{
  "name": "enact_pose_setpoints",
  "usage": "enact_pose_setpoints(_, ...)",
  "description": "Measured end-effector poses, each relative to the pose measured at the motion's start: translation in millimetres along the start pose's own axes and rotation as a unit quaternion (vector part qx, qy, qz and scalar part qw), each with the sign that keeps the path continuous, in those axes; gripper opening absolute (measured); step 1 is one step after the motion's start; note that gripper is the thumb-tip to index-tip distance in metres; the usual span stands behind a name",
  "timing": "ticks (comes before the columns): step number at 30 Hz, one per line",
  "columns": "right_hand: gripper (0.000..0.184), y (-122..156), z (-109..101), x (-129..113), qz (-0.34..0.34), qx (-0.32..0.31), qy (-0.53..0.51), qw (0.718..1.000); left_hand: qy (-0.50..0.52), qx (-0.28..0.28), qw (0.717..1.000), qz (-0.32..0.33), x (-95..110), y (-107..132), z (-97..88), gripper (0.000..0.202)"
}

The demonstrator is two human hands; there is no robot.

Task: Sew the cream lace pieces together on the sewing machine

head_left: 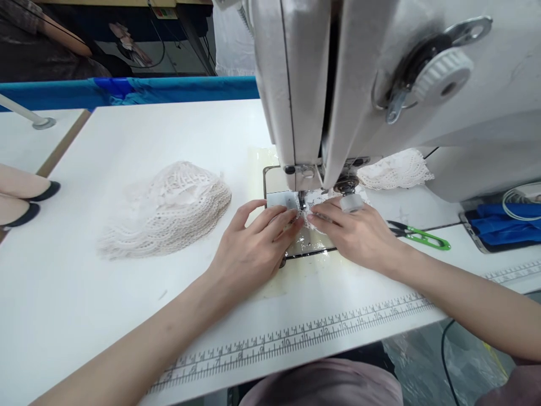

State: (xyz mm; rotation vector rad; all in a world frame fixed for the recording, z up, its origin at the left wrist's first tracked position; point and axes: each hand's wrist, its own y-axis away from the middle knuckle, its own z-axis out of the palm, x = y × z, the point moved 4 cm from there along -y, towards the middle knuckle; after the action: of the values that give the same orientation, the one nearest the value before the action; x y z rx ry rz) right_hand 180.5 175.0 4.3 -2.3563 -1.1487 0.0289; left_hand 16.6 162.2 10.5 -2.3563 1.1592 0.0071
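A small piece of white lace [313, 198] lies under the needle and presser foot [301, 200] of a white sewing machine [363, 73]. My left hand [256, 239] rests on the metal needle plate left of the foot, its thumb and fingertips drawn together at the lace edge. From the other side, my right hand [357, 234] holds the same lace with closed fingers, close to the presser foot. Part of the lace is hidden beneath the fingers. More white lace [395, 169] lies behind the right hand, under the machine arm.
A heap of white lace [169, 211] sits on the white table [127, 316] at left. Green thread snips [422, 237] lie right of my right hand, near a tray with blue cloth [507, 223]. A printed ruler [296, 341] runs along the front edge. Another person's arm [63, 34] shows behind.
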Motion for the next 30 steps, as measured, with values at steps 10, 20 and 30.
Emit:
enact_pose_setpoints(10,0.032,-0.2,-2.9,0.9,0.002,0.026,-0.031,0.999,-0.019,-0.004,1.000,-0.009,-2.8,-0.2,1.0,0.030)
enact_pose_setpoints(20,0.031,1.1,-3.2,0.8,-0.008,0.030,-0.036,0.999,-0.032,0.011,0.999,-0.019,-3.5,-2.2,1.5,0.025)
enact_pose_setpoints(30,0.030,-1.4,0.5,2.9,-0.005,0.009,-0.020,1.000,-0.029,-0.001,0.999,-0.046,-10.2,-1.4,7.1,0.029)
